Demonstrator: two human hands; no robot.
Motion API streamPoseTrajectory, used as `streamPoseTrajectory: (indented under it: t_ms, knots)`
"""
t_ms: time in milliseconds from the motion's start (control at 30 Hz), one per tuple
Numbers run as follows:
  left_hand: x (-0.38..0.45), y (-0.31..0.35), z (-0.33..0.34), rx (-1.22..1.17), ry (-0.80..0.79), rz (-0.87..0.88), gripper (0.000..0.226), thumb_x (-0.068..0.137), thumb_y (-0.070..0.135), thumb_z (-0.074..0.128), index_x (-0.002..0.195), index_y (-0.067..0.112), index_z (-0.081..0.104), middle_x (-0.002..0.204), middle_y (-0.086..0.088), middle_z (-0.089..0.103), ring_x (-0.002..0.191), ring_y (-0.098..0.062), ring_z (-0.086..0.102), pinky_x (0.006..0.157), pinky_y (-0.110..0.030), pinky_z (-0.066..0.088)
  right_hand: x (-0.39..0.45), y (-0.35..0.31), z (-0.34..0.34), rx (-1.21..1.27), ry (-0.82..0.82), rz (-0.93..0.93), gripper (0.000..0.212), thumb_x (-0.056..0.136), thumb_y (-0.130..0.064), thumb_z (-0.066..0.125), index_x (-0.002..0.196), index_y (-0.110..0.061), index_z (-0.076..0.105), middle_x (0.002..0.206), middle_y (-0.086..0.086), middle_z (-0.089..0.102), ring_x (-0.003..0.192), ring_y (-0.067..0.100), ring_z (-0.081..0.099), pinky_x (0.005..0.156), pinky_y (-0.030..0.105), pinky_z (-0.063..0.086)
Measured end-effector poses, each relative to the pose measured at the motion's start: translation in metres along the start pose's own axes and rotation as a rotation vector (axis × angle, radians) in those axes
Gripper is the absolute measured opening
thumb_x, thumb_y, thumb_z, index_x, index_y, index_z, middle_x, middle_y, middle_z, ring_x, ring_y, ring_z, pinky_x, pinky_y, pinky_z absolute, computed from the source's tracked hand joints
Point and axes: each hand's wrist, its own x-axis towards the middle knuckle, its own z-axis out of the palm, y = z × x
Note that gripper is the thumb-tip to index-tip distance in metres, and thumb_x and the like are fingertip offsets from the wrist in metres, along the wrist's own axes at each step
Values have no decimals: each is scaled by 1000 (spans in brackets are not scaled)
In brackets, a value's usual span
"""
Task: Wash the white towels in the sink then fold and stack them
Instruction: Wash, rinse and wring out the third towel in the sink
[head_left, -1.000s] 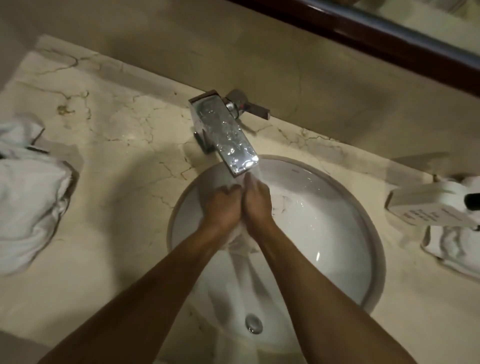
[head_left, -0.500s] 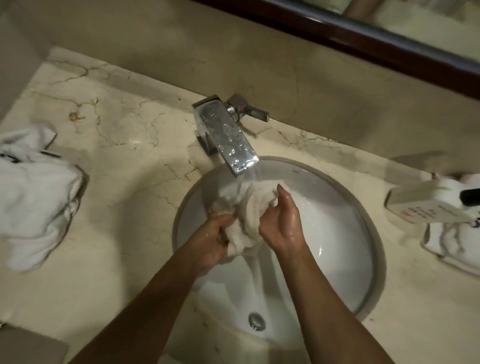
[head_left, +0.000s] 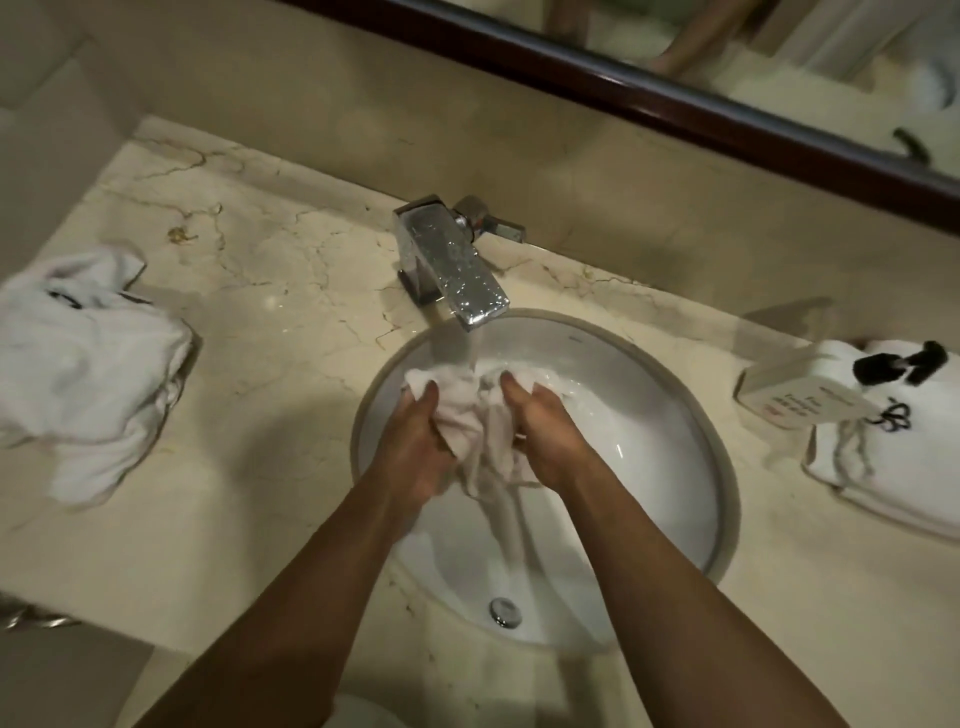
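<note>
Both hands grip one wet, bunched white towel over the round white ceramic sink: the left hand has its fingers curled round the towel's left side, and the right hand has its fingers curled into the right side, so the cloth is squeezed between them. The towel sits directly under the spout, in the far part of the basin, and a tail of it hangs down between the wrists toward the drain.

At the far left of the cream veined marble counter lies a crumpled heap of white towels, well apart from the sink, with a small dark mark near its top edge. Just behind the basin's far rim stands the square chrome faucet, its block-shaped spout angled out over the bowl and speckled with droplets; a thin stream of water falls from it onto the towel. Near the basin's near side is the round metal drain. To the right of the sink a small white card with printed text sits beside a folded white towel tied with dark cord. Along the top runs a dark wooden mirror frame.
</note>
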Motion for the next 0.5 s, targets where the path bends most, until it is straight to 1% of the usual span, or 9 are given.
streamPoseTrajectory:
  t_ms: [67,133,200,233,300,367,400,433,500]
  knots:
    - [-8,15,10,71,30,4,49,104,34,42,140,2,47,122,-24,65,101,-32,71,77,-40,61,-2,-9,-3,106,1,-33,44,106,-39,46,130,-3,54,119,23,69,93,29,71,68,33,57]
    - [-19,31,18,190,-24,-52,37,98,27,51,115,-1,67,100,-19,73,81,-27,73,72,-35,60,-14,-22,-9,219,-53,-33,43,105,-32,50,130,4,51,111,25,70,85,29,73,61,32,58]
    - [-33,44,24,259,-118,-68,27,84,23,65,88,-2,76,87,-18,71,75,-25,69,69,-29,57,-28,-33,-21,344,-192,-25,34,99,-24,56,107,8,64,89,20,73,73,24,73,59,29,59]
    - [-39,46,24,254,-151,-62,26,81,22,67,85,-1,76,87,-17,67,77,-23,64,69,-25,53,-33,-36,-28,452,-275,-37,28,93,-23,63,100,5,67,87,18,73,77,24,73,70,30,62]
    - [-39,41,24,203,-164,41,30,89,22,60,100,-3,74,102,-22,63,90,-27,59,75,-26,48,-39,-33,-31,565,-343,-130,38,87,-23,71,115,1,64,110,20,70,107,29,68,100,40,53]
    - [-30,29,20,211,-80,195,39,99,23,53,125,-5,61,124,-30,62,103,-34,62,77,-33,55,-35,-16,-22,515,-344,-136,56,94,-27,65,139,3,48,137,27,57,131,39,53,111,52,42]
    - [-22,22,19,227,-20,212,42,101,27,53,131,-2,56,126,-28,62,104,-33,64,76,-32,58,-33,-10,-14,439,-315,-89,59,96,-27,64,142,5,45,139,29,54,132,41,52,110,54,43]
    - [-16,17,19,262,31,207,46,98,32,58,133,2,54,127,-26,63,102,-32,67,75,-32,59,-30,-7,-8,371,-252,-38,53,96,-24,64,136,8,49,132,29,59,123,41,59,104,53,49]
    - [-10,12,10,401,126,169,51,93,37,65,130,4,53,119,-25,66,87,-30,70,65,-30,58,-19,-4,-6,274,-131,6,29,92,-14,66,110,8,61,104,26,68,91,35,70,84,45,58]
